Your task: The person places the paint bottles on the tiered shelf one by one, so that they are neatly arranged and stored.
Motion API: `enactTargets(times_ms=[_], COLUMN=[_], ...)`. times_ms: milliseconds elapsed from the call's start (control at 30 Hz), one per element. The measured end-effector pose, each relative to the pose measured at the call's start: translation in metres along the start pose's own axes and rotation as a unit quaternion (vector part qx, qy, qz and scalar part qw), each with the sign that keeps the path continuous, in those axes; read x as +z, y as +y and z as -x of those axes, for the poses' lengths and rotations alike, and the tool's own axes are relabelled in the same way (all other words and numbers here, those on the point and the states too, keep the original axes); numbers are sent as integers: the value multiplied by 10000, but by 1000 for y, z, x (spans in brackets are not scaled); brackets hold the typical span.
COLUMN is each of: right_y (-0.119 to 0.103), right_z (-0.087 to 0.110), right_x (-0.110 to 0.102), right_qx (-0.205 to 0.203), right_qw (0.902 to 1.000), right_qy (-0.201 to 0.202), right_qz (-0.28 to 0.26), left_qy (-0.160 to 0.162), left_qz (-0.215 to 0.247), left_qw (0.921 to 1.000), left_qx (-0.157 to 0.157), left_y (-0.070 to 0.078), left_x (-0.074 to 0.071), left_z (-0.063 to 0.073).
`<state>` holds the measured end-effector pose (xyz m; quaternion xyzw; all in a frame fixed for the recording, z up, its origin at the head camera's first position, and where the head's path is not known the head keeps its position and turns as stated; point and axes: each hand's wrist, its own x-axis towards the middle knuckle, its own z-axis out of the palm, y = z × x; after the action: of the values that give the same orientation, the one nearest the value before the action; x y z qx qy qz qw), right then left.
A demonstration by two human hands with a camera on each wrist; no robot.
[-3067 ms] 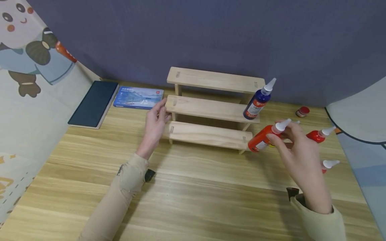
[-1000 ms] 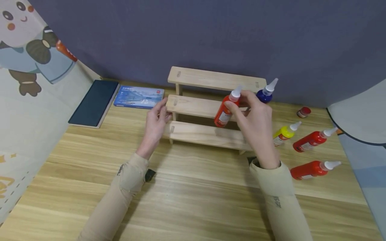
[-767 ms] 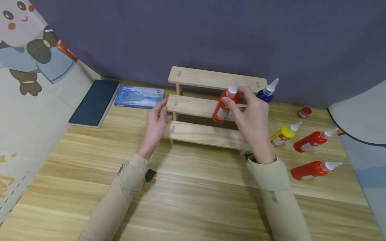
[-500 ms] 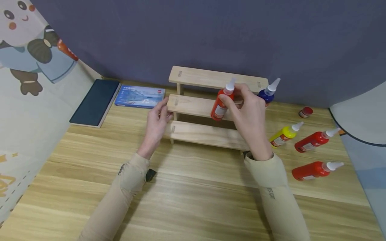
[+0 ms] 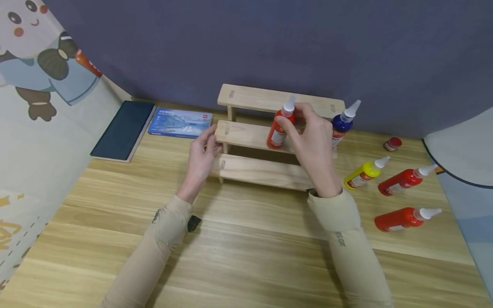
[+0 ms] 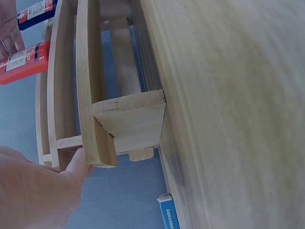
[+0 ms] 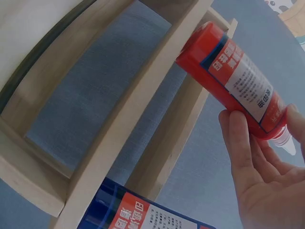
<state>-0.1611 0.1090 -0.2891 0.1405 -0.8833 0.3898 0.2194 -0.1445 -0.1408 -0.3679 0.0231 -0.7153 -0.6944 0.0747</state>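
My right hand [image 5: 316,143] pinches a red squeeze paint bottle [image 5: 276,136] near its shoulder, below the white nozzle cap. The bottle stands nearly upright at the middle tier of a three-step wooden display rack [image 5: 265,171]. In the right wrist view, the base of the red paint bottle [image 7: 233,76] is right at the tier's board. My left hand [image 5: 200,156] grips the left end of the middle tier, thumb and fingers at its edge. On that same tier, at the right end, a blue paint bottle [image 5: 342,125] stands partly behind my right hand.
Right of the rack, a yellow paint bottle [image 5: 363,174] and two red paint bottles, one farther back [image 5: 402,182] and one nearer [image 5: 398,220], stand on the table. Behind them is a small red jar [image 5: 392,144]. A dark notebook [image 5: 122,130] and a blue box [image 5: 180,122] lie at left.
My right hand has carried the red paint bottle from the rack's right side leftward, then up and back to the middle tier. My left hand has kept its place on the rack.
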Motion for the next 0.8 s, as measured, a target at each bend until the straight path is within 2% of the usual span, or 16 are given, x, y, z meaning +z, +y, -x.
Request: enactTargets(times_ms=[800], right_y=[5], right_z=[-2], right_x=[7], right_qx=[31], right_qw=[9998], right_qy=[-172], right_qz=[65], left_qy=[36], left_qz=[21], left_qw=[10000], left_qx=[55], left_y=[-2], left_x=[1], left_z=[-1])
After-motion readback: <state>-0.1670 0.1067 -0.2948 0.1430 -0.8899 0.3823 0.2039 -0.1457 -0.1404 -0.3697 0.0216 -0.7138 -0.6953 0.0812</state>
